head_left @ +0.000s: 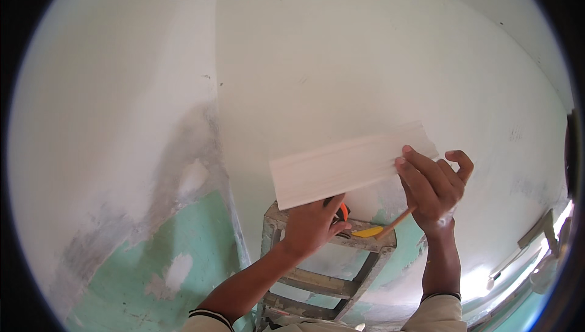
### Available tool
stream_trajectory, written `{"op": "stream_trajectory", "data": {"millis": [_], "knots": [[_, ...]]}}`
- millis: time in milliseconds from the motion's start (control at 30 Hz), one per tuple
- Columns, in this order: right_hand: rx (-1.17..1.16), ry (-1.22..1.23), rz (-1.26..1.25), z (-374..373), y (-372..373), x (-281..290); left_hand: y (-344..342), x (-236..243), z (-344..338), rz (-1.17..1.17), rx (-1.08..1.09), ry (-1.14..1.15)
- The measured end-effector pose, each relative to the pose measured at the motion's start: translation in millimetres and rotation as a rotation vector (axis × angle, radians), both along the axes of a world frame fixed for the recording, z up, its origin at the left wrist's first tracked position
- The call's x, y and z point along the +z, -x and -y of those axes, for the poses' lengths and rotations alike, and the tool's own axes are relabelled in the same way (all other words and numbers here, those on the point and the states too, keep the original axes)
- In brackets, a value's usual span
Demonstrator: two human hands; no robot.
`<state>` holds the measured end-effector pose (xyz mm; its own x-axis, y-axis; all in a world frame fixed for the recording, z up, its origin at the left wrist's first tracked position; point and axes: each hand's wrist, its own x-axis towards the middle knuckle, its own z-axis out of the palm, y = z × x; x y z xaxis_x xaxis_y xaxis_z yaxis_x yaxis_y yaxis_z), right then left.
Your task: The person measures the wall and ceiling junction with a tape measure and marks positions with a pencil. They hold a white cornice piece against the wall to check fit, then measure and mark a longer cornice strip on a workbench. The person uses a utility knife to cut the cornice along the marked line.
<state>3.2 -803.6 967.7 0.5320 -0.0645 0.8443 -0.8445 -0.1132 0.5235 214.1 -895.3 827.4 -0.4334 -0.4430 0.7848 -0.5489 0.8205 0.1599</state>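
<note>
A long, pale board [341, 162] with a faint grain is held up at a slant before the wall. My right hand [434, 189] grips its right end, fingertips on the face and the little finger raised. A thin brown stick [399, 221], perhaps a pencil, slants down from that palm. Under the board's lower left edge, my left hand [312, 225] is closed round an orange and black tool [343, 211], mostly hidden by the fingers and board. Whether the left fingers also support the board, I cannot tell. A yellow strip-like thing [367, 232] shows over the ladder top, beside the left thumb.
A worn wooden stepladder [317, 282] stands just below my hands. White plastered walls [365, 58] meet in a corner ahead, with bare green patches [183, 253] at lower left. At far right, a bright opening [536, 259] shows beside some fixtures.
</note>
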Motion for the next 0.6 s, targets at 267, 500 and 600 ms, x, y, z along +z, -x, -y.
{"op": "stream_trajectory", "data": {"millis": [267,500,600], "knots": [[-0.031,0.128,-0.079,36,-6,12,-3,-10,7,-0.066,-0.112,-0.251],[-0.021,0.152,-0.003,37,4,8,-12,-20,15,-0.141,-0.134,-0.39],[-0.033,0.136,0.018,37,-3,5,-18,-16,18,-0.18,-0.088,-0.307]]}}
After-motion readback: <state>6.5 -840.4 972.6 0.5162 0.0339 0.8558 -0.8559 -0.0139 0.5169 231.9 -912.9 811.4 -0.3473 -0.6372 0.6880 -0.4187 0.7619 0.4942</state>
